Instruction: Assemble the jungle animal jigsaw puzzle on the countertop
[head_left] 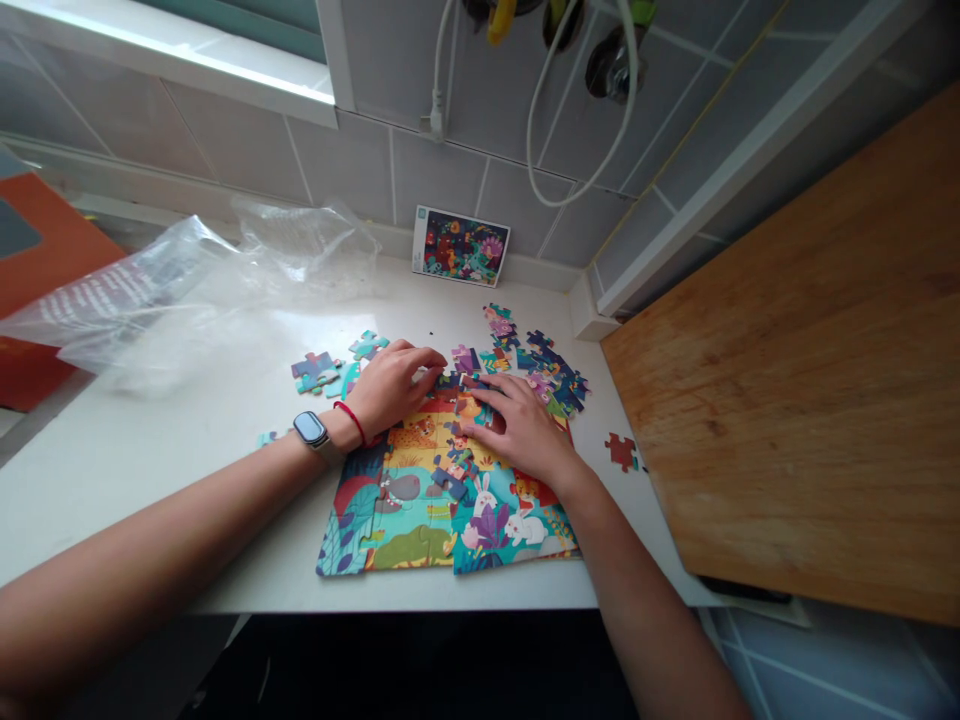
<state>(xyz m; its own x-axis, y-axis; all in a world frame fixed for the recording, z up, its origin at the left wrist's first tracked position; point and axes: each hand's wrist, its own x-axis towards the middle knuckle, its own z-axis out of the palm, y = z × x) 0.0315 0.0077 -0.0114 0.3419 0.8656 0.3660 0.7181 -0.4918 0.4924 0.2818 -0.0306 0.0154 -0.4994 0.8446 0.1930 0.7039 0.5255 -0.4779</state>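
Matt printed cardboard is showing on the jigsaw puzzle (420, 500); the table (150, 450) is looking smooth white; the bag (187, 290) is gleaming clear, crinkled plastic; the board (810, 400) is showing grained wood.

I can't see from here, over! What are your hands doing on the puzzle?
Left hand and right hand flat on the half-built puzzle, fingers meeting at its top edge. Loose pieces heaped beside. Nothing in the way.

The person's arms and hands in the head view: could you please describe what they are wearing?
Both forearms are bare, with no sleeves in view. The left hand has a smartwatch with a dark square face on a grey band and a thin red string bracelet at its wrist. The right hand wears nothing.
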